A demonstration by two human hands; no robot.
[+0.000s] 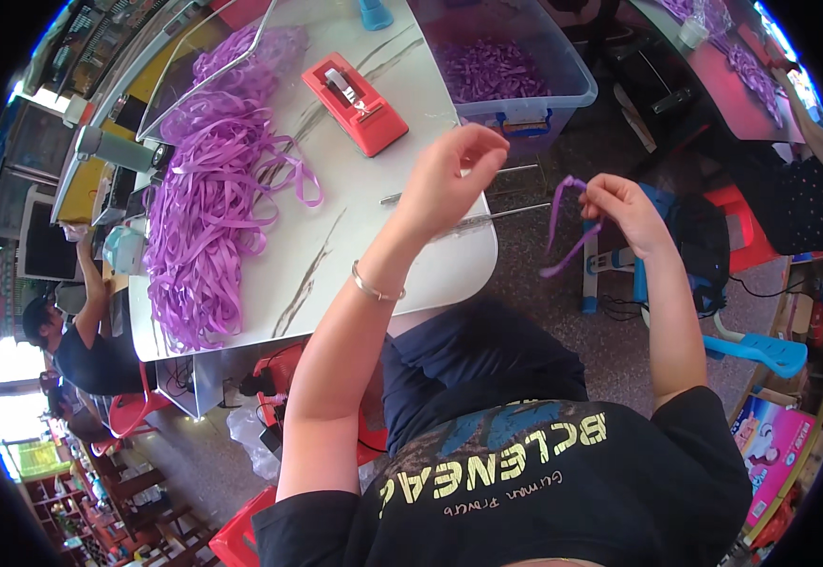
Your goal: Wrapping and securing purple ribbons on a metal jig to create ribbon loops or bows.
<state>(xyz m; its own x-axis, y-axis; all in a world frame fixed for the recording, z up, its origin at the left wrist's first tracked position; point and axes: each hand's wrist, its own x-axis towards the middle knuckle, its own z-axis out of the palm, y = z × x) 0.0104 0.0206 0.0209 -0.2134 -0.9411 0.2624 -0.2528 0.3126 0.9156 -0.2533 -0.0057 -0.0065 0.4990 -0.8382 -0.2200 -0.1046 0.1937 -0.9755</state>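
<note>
We are pinching a purple ribbon strip (577, 249) between the thumb and fingers of our right hand (622, 208), right of the frame's centre. The strip is hanging from the grip in two lengths, both trailing to the left of the hand, well apart from the tabletop. We are holding our left hand (445, 184) near the centre of the frame, above the right edge of a white table (364, 250); its fingers are curling loosely with a gap before the thumb, so this grip is standing open. A silver bracelet (374, 290) is circling the left wrist.

Below that hand, thin metal rods (515, 212) are sticking out past the table edge towards the ribbon strip. In the upper left of the frame, a large tangled heap of purple ribbon (208, 213) is covering the table's left side, its far part lying behind a clear panel. A red tape dispenser (383, 134) is sitting at upper centre, between the heap and our left hand. Just beyond the table, at the top, a clear plastic bin (577, 87) is holding many short purple pieces (492, 71). At the left rim, another person (100, 345) in dark clothing is sitting.
</note>
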